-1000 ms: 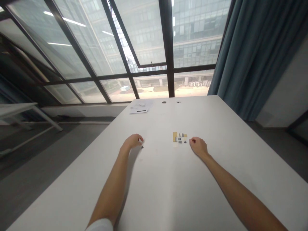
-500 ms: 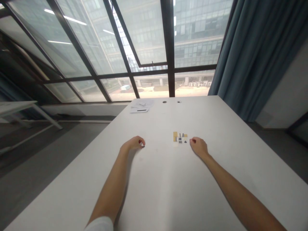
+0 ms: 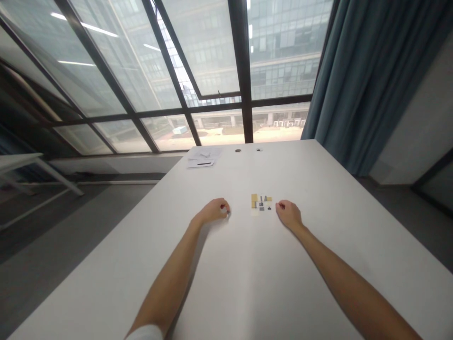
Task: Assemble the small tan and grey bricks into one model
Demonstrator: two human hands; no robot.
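Note:
A small cluster of flat pieces (image 3: pixel 261 204), yellow, grey and white, lies on the white table (image 3: pixel 247 274) a little beyond the middle. My left hand (image 3: pixel 214 210) rests on the table to the left of the cluster, its fingers pinched around a tiny piece that I cannot make out. My right hand (image 3: pixel 288 213) lies curled just to the right of the cluster, fingertips close to its edge; what it holds, if anything, is hidden.
Papers (image 3: pixel 203 158) lie at the table's far left corner, near two round cable holes (image 3: pixel 238 150). Behind stands a large window (image 3: pixel 198 71), with a blue curtain (image 3: pixel 361 80) on the right. Another table (image 3: pixel 21 163) is at the far left.
My left hand has slid to the right, toward the cluster, with its fingers staying pinched. The small dark piece seen near it earlier no longer shows. My right hand has hardly moved.

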